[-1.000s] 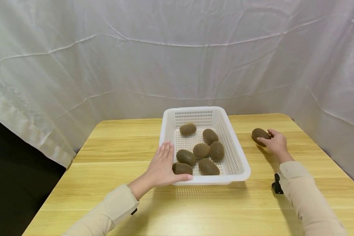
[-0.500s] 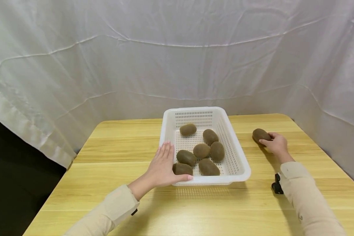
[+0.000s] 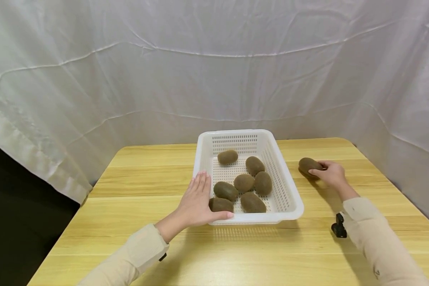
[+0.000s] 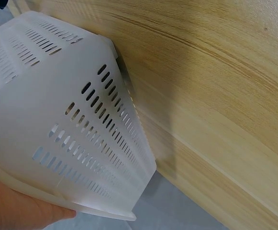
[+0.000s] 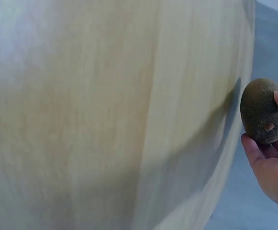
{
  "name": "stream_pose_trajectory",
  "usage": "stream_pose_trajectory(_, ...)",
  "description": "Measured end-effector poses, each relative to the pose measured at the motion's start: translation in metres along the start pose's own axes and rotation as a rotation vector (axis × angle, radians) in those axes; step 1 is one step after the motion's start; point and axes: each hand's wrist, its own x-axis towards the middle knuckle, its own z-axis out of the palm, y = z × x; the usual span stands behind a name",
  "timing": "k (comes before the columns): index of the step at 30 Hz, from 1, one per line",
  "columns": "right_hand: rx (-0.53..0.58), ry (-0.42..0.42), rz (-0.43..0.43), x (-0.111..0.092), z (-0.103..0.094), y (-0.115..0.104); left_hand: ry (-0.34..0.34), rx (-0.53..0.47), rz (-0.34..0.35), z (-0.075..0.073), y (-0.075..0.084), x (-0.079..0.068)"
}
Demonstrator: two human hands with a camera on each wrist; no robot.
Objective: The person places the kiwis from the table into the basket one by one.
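A brown fuzzy kiwi [image 3: 308,166] is in my right hand [image 3: 333,174], pinched between thumb and fingers over the table right of the basket. In the right wrist view the kiwi [image 5: 259,111] shows its stem end, with the thumb on one side and fingers [image 5: 258,155] under the other. My left hand [image 3: 196,202] rests on the near left corner of a white perforated plastic basket [image 3: 264,217], fingers straight along the left rim and thumb along the front rim. Inside the basket lie several kiwis [image 3: 253,202], one partly hidden by that hand.
The basket stands on a light wooden table [image 3: 136,222], near its back edge. Pale grey fabric [image 3: 207,91] hangs behind and at the sides. A dark area [image 3: 18,222] lies beyond the table's left edge.
My right hand first shifts very slightly right, then carries the kiwi a little left toward the basket. The left hand and the basket stay put.
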Motion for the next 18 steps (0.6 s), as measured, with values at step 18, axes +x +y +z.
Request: stream_pose_trajectory(18, 0.053, 0.055, -0.039, -0.01, -0.002, -0.035, 0.01, -0.001, -0.002, 0.001, 0.0, 0.0)
